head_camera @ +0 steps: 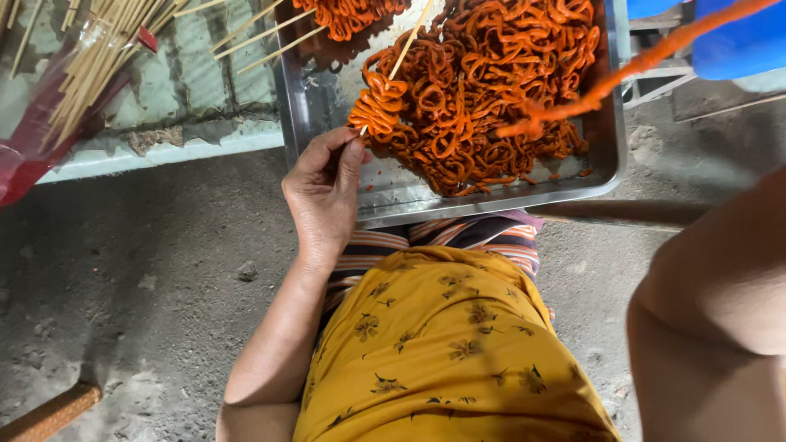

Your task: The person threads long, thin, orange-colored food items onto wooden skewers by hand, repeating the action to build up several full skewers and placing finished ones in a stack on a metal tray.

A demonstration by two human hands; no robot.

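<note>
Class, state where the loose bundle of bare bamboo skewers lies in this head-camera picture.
The loose bundle of bare bamboo skewers lies top left, on a red plastic bag, left of the metal tray of orange rings.

right hand out of frame, tray (610,155) perhaps cropped

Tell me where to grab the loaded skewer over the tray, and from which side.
Take the skewer by its bare lower end, where the left hand already pinches it, coming from the near edge of the metal tray. The orange strips are bunched just above that end, and the stick slants up and away, so the lower tip is the only free, clean part within reach.
</note>
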